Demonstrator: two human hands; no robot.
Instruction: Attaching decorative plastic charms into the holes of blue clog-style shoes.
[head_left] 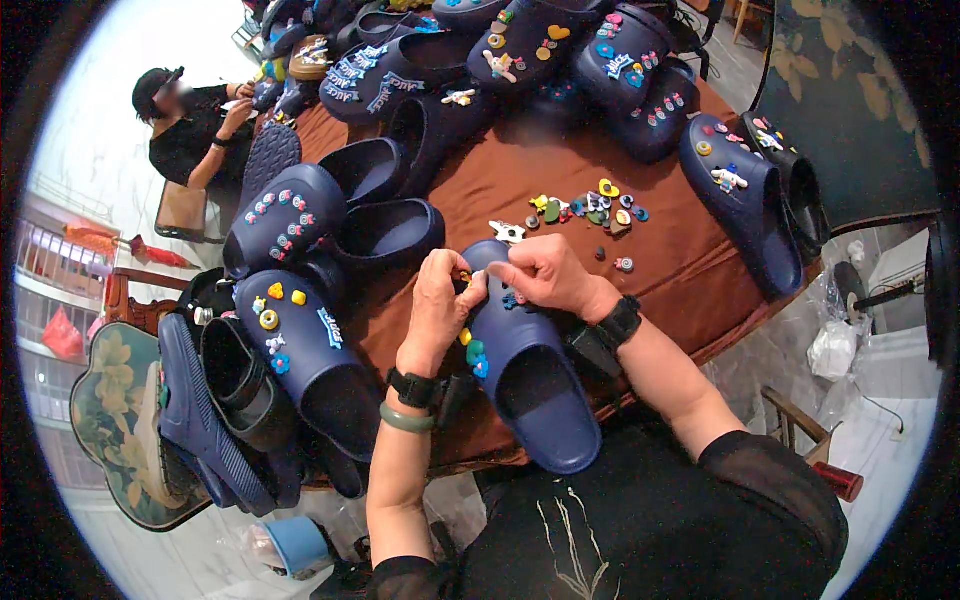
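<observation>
Both forearms rise from six o'clock and bend inward over a navy clog [525, 370] at the picture's centre on the brown counter [680, 260]. The left hand [440, 305] curls its fingers closed against the clog's toe edge; the right hand [545, 275] pinches shut on the toe top, though what sits between its fingertips I cannot tell. The clog's long axis runs from eleven to five o'clock, heel opening toward five. Loose coloured charms [600, 207] lie near, at one o'clock. More navy clogs [290, 215] crowd nine through twelve o'clock.
</observation>
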